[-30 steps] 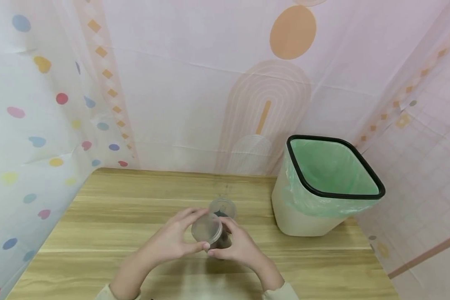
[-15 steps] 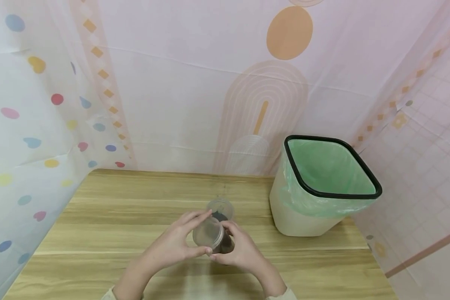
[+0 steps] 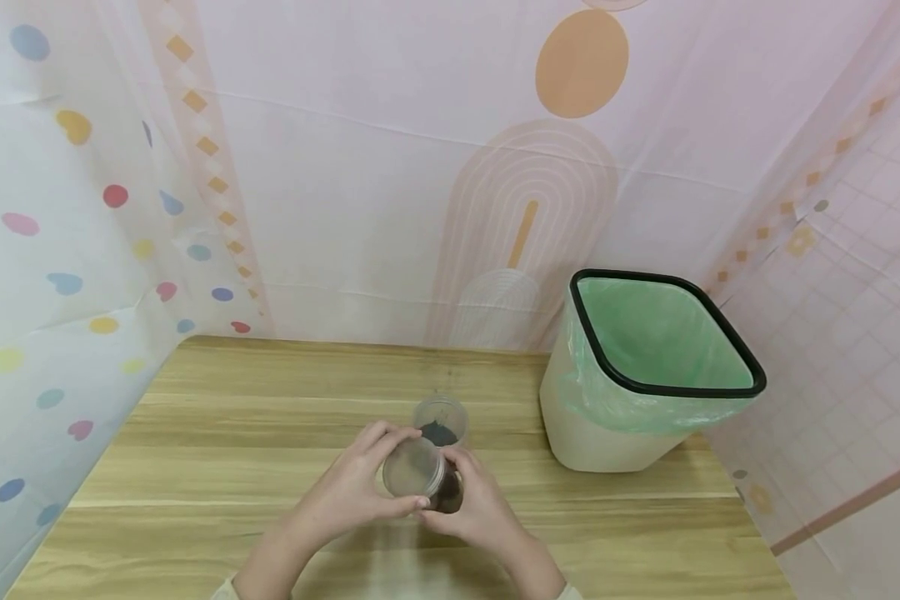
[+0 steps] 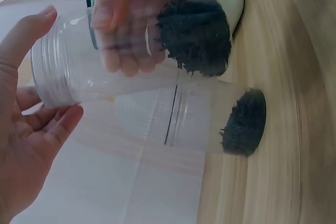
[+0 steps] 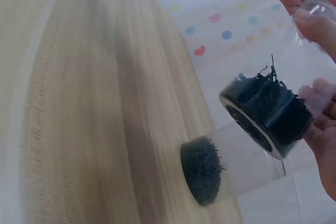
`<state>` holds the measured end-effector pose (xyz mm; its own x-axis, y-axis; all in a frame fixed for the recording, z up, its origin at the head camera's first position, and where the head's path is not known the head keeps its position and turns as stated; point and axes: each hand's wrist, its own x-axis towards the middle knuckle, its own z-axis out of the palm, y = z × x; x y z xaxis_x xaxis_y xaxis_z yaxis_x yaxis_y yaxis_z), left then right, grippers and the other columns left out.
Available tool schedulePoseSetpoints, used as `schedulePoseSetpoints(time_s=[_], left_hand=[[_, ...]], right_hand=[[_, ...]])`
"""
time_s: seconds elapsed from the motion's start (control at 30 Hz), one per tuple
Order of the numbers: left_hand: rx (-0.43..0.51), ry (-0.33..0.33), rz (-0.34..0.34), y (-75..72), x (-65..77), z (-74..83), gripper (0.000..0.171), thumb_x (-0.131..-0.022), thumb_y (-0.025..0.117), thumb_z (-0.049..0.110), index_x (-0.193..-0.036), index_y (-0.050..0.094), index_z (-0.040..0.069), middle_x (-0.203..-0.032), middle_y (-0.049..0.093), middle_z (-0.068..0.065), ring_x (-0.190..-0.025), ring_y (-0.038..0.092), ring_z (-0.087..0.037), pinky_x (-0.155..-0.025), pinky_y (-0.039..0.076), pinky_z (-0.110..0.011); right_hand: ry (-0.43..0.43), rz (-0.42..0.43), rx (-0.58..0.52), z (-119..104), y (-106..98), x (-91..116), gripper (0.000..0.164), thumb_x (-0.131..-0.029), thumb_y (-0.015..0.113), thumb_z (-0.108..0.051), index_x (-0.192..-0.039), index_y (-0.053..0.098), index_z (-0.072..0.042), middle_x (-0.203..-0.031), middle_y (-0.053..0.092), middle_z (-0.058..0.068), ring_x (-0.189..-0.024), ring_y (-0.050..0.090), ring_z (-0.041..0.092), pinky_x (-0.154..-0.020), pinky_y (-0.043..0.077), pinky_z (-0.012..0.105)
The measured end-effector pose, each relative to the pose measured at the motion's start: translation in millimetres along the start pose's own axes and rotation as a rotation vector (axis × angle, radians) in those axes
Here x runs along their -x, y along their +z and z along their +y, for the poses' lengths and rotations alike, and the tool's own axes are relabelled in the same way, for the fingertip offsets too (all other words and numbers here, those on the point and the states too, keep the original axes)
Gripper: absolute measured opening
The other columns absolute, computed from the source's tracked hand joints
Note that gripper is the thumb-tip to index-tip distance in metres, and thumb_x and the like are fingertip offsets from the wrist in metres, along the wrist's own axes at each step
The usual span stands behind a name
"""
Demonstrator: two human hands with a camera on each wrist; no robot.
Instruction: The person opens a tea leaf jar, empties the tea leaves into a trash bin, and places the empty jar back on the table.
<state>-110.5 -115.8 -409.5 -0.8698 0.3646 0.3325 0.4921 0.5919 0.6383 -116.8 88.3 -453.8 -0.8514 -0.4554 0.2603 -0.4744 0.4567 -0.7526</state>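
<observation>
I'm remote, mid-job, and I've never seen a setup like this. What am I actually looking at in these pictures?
There is no robot here: a person works bare-handed. The wide picture comes from a camera on the head, looking forward and down; the other two come from cameras on each wrist. The left hand grips the top of a clear jar, and the right hand holds it lower down, its base off the table. Dark shreds lie in its bottom. A second clear jar, also holding some, stands beyond it. To the right is a bin with a green liner.
</observation>
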Motion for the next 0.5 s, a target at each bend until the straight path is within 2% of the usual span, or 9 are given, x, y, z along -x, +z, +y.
schedulePoseSetpoints(time_s=[0.2, 0.33, 0.43, 0.5], left_hand=[[-0.030, -0.122, 0.113, 10.7, -2.4, 3.9, 0.071, -0.064, 0.079, 0.054, -0.115, 0.058, 0.010, -0.106, 0.051, 0.005, -0.089, 0.052, -0.011, -0.073, 0.052, -0.032], [-0.045, -0.187, 0.195, 16.1, -4.6, 6.6, 0.072, -0.062, 0.079, 0.057, -0.112, 0.059, 0.009, -0.101, 0.053, 0.003, -0.083, 0.054, -0.012, -0.069, 0.051, -0.029], [-0.044, -0.205, 0.208, 17.1, -4.8, 7.3, 0.073, -0.061, 0.079, 0.057, -0.112, 0.060, 0.008, -0.102, 0.054, 0.003, -0.084, 0.056, -0.013, -0.069, 0.051, -0.030], [-0.043, -0.213, 0.189, 16.2, -4.7, 7.6, 0.074, -0.061, 0.079, 0.058, -0.112, 0.059, 0.008, -0.102, 0.053, 0.003, -0.084, 0.055, -0.013, -0.069, 0.050, -0.030]], right_hand=[[-0.070, 0.113, 0.103, 1.2, 9.7, -1.4, 0.072, -0.072, 0.080, -0.035, -0.124, 0.040, -0.005, -0.119, 0.047, 0.002, -0.106, 0.046, 0.015, -0.090, 0.048, 0.038], [-0.061, 0.171, 0.144, -0.5, 11.9, -3.5, 0.074, -0.070, 0.080, -0.042, -0.122, 0.040, -0.007, -0.115, 0.045, -0.001, -0.101, 0.044, 0.012, -0.087, 0.048, 0.035], [-0.028, 0.165, 0.138, -2.5, 10.9, -3.5, 0.074, -0.070, 0.079, -0.044, -0.122, 0.040, -0.009, -0.115, 0.046, -0.002, -0.101, 0.045, 0.012, -0.087, 0.048, 0.035], [-0.014, 0.151, 0.136, -3.2, 9.5, -3.2, 0.075, -0.070, 0.079, -0.046, -0.123, 0.040, -0.009, -0.116, 0.046, -0.001, -0.102, 0.045, 0.012, -0.088, 0.047, 0.035]])
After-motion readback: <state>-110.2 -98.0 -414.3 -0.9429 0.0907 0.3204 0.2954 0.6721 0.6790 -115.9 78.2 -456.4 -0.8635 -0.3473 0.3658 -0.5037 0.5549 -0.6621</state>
